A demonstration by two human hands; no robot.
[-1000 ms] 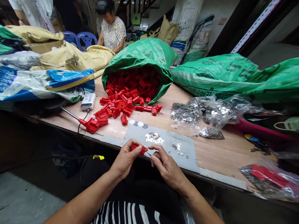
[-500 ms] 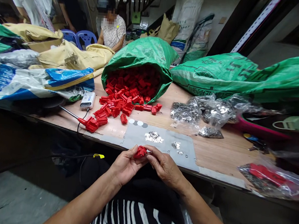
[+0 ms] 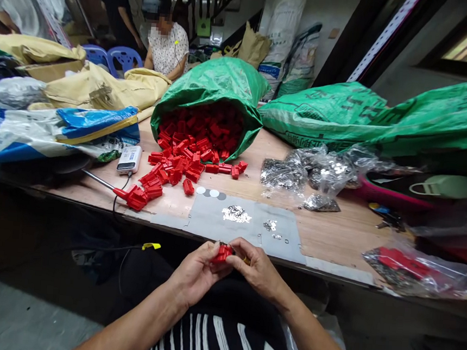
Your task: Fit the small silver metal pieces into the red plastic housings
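A small red plastic part (image 3: 221, 254) is gripped between the thumb and fingers of my left hand (image 3: 194, 274), in front of the table edge. My right hand (image 3: 261, 271) is closed at the part's right end, thumb and fingertips touching it. Whether a tiny piece is also pinched there, I cannot make out. A yellowish band shows at the right hand's fingers. Just beyond both hands, a grey mat (image 3: 205, 219) carries a pile of small shiny metal pieces (image 3: 236, 214) and a smaller heap of metal pieces (image 3: 270, 225).
A green sack (image 3: 217, 78) spills red plastic parts (image 3: 177, 167) onto the table (image 3: 252, 190). Left are a white power bank (image 3: 129, 160) and a red-handled tool (image 3: 121, 193). Clear bags of metal pieces (image 3: 285, 174) lie right. A co-worker (image 3: 167, 46) sits across the table.
The view has shifted slightly, so the table things appear further left. Both hands and the red plastic part sit a little lower, and my right fingers have closed further over the part.
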